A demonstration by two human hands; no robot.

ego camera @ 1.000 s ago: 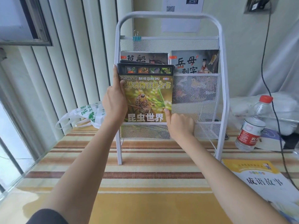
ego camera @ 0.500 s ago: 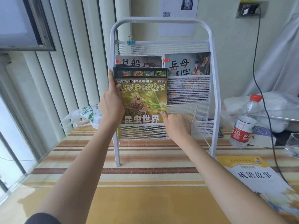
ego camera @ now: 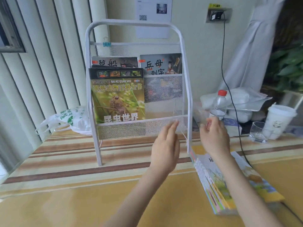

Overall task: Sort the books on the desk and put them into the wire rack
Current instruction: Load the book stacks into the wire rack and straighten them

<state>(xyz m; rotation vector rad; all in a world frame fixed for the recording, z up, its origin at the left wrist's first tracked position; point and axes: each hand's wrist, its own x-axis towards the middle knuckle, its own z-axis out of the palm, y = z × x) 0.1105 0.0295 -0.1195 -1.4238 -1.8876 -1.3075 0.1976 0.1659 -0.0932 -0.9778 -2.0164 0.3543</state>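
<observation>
The white wire rack (ego camera: 186,79) stands on the striped desk. A green insect book (ego camera: 117,97) sits upright in the left side of its lower pocket. Two more books stand in the upper pocket, one at the left (ego camera: 114,62) and one at the right (ego camera: 161,64). A stack of books (ego camera: 218,182) lies flat on the desk right of the rack. My left hand (ego camera: 165,146) hovers with straight fingers before the rack's lower right corner, holding nothing. My right hand (ego camera: 214,136) hangs over the stack with loosely bent fingers, also empty.
Right of the rack stand a plastic water bottle (ego camera: 218,102), a glass (ego camera: 259,131) and a white paper cup (ego camera: 278,120). A black cable (ego camera: 229,89) hangs from the wall socket. A white plastic bag (ego camera: 72,118) lies left of the rack by the vertical blinds.
Both hands have let go of the insect book, which now rests in the lower pocket. They have moved right and toward me, the right one to above the stack of books.
</observation>
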